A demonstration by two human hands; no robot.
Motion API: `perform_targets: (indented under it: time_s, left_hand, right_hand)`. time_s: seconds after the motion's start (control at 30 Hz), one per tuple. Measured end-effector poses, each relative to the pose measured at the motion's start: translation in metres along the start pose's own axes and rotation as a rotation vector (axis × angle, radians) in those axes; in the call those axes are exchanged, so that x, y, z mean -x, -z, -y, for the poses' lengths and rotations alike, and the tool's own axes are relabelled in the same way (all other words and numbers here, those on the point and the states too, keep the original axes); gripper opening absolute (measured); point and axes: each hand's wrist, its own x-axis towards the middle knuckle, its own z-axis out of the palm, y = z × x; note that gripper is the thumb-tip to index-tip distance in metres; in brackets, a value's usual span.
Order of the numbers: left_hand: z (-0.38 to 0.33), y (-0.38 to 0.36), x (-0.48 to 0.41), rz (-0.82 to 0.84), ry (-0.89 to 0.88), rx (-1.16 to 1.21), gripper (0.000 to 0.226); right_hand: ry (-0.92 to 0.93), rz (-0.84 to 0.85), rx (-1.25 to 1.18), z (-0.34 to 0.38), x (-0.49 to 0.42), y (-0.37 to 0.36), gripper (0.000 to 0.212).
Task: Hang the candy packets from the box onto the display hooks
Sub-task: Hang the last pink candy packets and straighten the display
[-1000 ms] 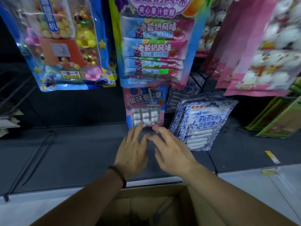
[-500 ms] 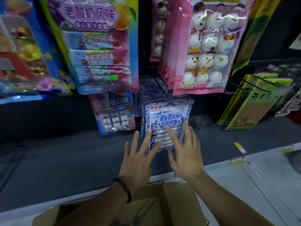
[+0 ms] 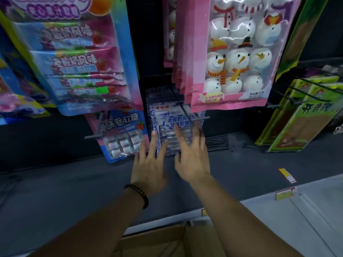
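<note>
Packets of blue-and-white candy are hanging mid-frame on their hook; left hand and right hand, both splayed, gripping nothing, are touching them, seemingly squaring the stack; box is sitting bottom centre.

Dim aisle, glare on snowman packet, motion blur, wide-angle edge distortion

Large pink-and-blue packet: "老酸奶风味" is printed on the sticks inside and repeated on the one below.
Small pink packet: "果味卷软糖" is printed across the front.
Blue-and-white packet: "老酸奶风" and "软糖" can be made out; the rest is blurred.
Green packet: the heading begins with "开"; the remainder is blurred.
Snowman packet: the bottom print is too small to be read.
</note>
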Motion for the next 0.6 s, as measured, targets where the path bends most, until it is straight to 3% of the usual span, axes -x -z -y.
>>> perform_targets:
  time_s: [0.3,0.6]
  left_hand:
    - [0.005,0.013,-0.006,0.121,-0.001,-0.002,0.102]
    - [0.023,0.046,0.042,0.126,-0.013,0.029,0.085]
  right_hand:
    - [-0.074,0.165,-0.029,0.019,-0.043,-0.005,0.101]
    - [-0.109,0.36,0.018,0.034,-0.032,0.032,0.101]
